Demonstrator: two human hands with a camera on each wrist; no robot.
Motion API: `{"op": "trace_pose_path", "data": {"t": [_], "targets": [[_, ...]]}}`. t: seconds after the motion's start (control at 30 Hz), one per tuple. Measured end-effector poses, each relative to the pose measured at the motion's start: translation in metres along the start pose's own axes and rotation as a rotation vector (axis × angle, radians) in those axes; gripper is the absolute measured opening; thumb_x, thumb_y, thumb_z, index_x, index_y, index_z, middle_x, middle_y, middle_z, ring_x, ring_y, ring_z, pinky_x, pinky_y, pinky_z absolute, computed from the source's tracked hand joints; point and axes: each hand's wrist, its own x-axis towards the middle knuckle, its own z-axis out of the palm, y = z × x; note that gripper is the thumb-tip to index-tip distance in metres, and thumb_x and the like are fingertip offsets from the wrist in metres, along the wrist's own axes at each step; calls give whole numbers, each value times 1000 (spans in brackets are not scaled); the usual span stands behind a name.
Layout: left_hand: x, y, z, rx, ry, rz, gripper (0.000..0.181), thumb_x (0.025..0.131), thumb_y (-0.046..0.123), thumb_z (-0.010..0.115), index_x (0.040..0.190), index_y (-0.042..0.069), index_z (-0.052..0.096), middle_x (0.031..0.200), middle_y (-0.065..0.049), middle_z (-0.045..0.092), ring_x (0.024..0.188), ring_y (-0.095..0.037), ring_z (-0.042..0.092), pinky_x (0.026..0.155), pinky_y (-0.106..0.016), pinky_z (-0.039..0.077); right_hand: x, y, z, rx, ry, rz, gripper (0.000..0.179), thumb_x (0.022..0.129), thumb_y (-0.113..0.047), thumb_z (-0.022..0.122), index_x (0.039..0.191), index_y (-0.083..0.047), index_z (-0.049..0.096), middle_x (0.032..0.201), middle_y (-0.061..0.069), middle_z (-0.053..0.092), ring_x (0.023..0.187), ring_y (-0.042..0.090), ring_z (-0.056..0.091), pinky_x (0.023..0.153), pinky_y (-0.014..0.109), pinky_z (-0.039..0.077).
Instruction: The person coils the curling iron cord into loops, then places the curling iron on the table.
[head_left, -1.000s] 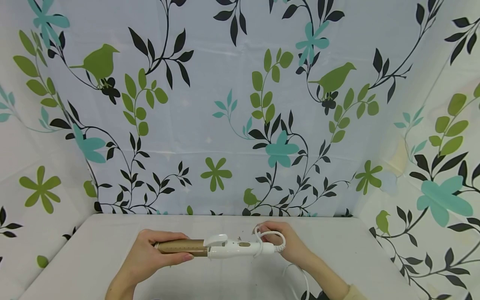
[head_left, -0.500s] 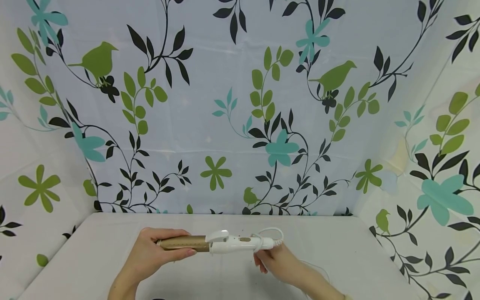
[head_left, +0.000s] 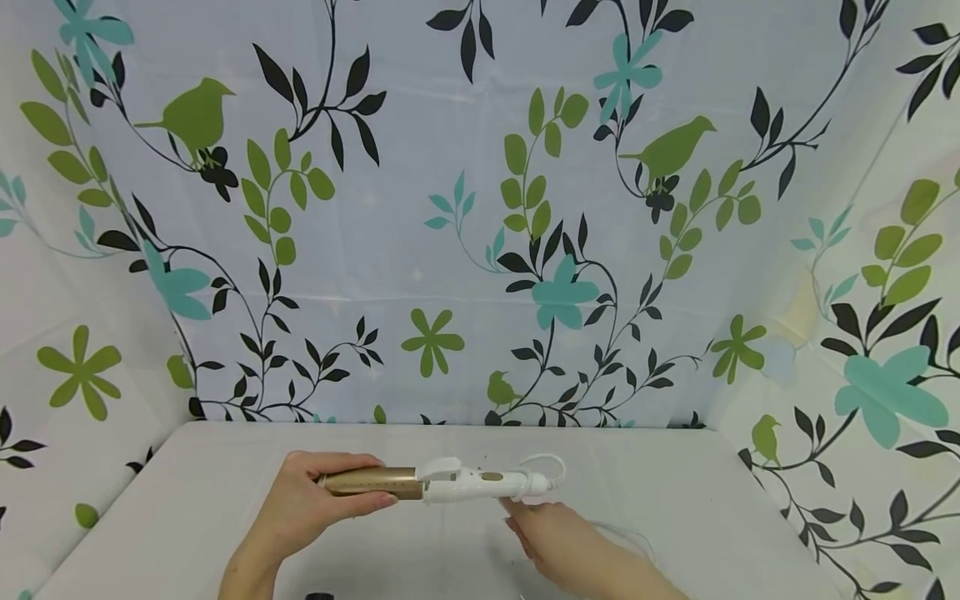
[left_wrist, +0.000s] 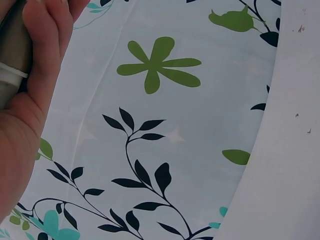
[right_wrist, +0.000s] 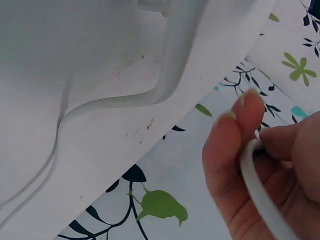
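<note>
In the head view a curling iron (head_left: 468, 485) with a gold barrel and white handle lies level above the table. My left hand (head_left: 303, 502) grips the barrel end between thumb and fingers; the left wrist view catches only part of this hand (left_wrist: 42, 75) and the barrel (left_wrist: 14, 42). The white cord (head_left: 553, 458) loops up from the handle's right end and winds round the handle. Just below that end is my right hand (head_left: 562, 537). Seen from the right wrist, its thumb and fingers pinch the cord (right_wrist: 262, 192).
A white table (head_left: 225, 475) with small dark specks lies beneath. A patterned curtain (head_left: 420, 208) with leaves, flowers and birds surrounds it. More cord (right_wrist: 117, 100) trails across the right wrist view. A small black object (head_left: 320, 596) shows at the bottom edge.
My right hand has come from behind the handle's right end to below it, with the cord. The cord loop there has tightened. My left hand keeps its grip, shifting slightly right.
</note>
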Motion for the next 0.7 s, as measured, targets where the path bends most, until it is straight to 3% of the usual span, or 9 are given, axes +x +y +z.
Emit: {"op": "trace_pose_path", "data": {"t": [0.1, 0.17, 0.3, 0.43, 0.53, 0.63, 0.7], "targets": [[1, 1, 1, 19, 6, -7, 35, 69, 17, 92, 101, 11, 79, 96, -4, 77, 78, -13, 71, 66, -32, 60, -3, -5, 1, -157, -5, 64, 39, 96, -6, 63, 134, -9, 54, 99, 5, 71, 69, 15, 66, 61, 28, 55], [1, 1, 2, 28, 10, -7, 36, 69, 20, 92, 101, 12, 79, 95, -4, 77, 77, -14, 71, 65, -32, 60, -5, -8, 1, -225, -17, 76, 45, 92, -7, 68, 135, -9, 55, 91, 2, 70, 57, 12, 59, 54, 24, 50], [3, -2, 3, 29, 18, -22, 38, 69, 21, 93, 103, 10, 78, 95, -5, 77, 76, -14, 71, 65, -31, 60, -8, -14, 1, -339, 14, -1, 53, 81, -9, 77, 130, -4, 57, 82, -2, 64, 46, 6, 39, 44, 20, 35], [3, -4, 2, 16, 21, -62, 40, 68, 20, 93, 104, 9, 78, 97, -7, 77, 78, -15, 72, 66, -31, 60, -11, -18, -2, -378, 79, -97, 50, 75, -11, 78, 121, -2, 61, 77, -4, 58, 48, 3, 35, 45, 18, 33], [3, -5, 1, 17, 24, -78, 40, 68, 20, 93, 104, 10, 78, 98, -8, 76, 79, -15, 72, 67, -31, 60, -13, -19, -9, -371, 68, -135, 44, 88, -34, 72, 118, -4, 63, 75, -5, 57, 52, 2, 38, 49, 16, 37], [4, -7, 1, 27, 23, -74, 41, 69, 21, 93, 104, 10, 78, 98, -8, 76, 79, -14, 72, 67, -31, 60, -15, -17, -18, -444, 101, -204, 57, 94, -62, 55, 112, -8, 63, 78, -6, 58, 60, 4, 45, 57, 17, 43], [4, -8, 0, 24, 24, -79, 41, 69, 21, 93, 105, 9, 78, 99, -8, 76, 80, -14, 72, 67, -31, 60, -15, -15, -22, -503, 191, -273, 63, 94, -69, 48, 108, -10, 63, 79, -6, 57, 64, 6, 46, 59, 17, 43]]}}
